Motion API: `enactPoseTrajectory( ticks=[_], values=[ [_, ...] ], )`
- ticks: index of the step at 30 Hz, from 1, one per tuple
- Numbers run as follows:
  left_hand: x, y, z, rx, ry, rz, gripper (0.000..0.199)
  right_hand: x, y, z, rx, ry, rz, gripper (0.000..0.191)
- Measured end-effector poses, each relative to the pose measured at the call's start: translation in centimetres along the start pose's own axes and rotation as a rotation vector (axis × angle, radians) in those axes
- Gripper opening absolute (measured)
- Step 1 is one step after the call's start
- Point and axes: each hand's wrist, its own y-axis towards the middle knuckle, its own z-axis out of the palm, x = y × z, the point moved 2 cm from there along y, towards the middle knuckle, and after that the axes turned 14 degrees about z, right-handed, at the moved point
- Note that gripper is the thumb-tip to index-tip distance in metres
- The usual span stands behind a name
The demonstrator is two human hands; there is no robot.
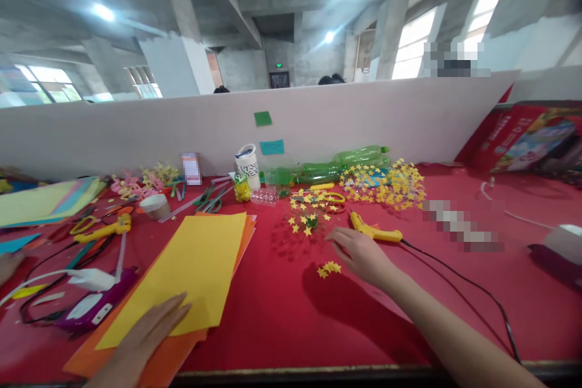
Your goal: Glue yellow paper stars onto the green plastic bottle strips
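My left hand (157, 330) lies flat on a sheet of yellow paper (195, 273), its fingers stretched out. Orange paper (175, 354) shows beneath that sheet. To the right, my right hand (359, 253) hovers over the red table with its fingers extended leftward; nothing visible is held in it. Below its fingertips rests a small heap of yellow paper stars (328, 269). Just beyond the fingers stands a sprig of yellow stars (309, 212) on a green base. A yellow glue gun (375, 231) lies right behind the hand.
Green plastic bottles (318, 172) and a larger bunch of stars (395, 185) line the partition (300, 139). At left are a second glue gun (107, 229), a purple power strip (97, 303) with cables and a paper cup (155, 206). Another person's hand (10, 265) is at the left edge.
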Motion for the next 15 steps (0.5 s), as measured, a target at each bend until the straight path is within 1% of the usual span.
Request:
enactPoseTrajectory(
  ticks=[2,5,6,8,10,12,15],
  values=[
    [0.7,1.2,0.4,0.078,-0.024,0.034,0.067,0.2,-0.2,0.0,0.007,0.004,0.001,0.024],
    [1.4,3.4,1.0,0.158,0.035,0.007,0.069,-0.3,-0.6,-0.1,0.023,-0.010,0.024,0.023],
    [1.5,4.1,1.2,0.180,0.063,-0.004,0.070,-0.6,-0.8,-0.1,0.028,-0.019,0.035,0.023],
    [1.6,5.2,1.2,0.183,0.091,-0.038,0.072,-1.2,-1.2,-0.1,0.035,-0.035,0.050,0.022],
    [1.6,5.8,0.8,0.173,0.085,-0.063,0.071,-1.9,-1.6,-0.2,0.039,-0.045,0.056,0.022],
    [1.7,5.8,-0.2,0.191,0.043,-0.058,0.069,-2.4,-1.8,-0.3,0.050,-0.051,0.061,0.022],
    [1.8,5.8,-1.8,0.310,-0.016,-0.057,0.065,-2.8,-1.9,-0.5,0.071,-0.058,0.069,0.021]
  ],
)
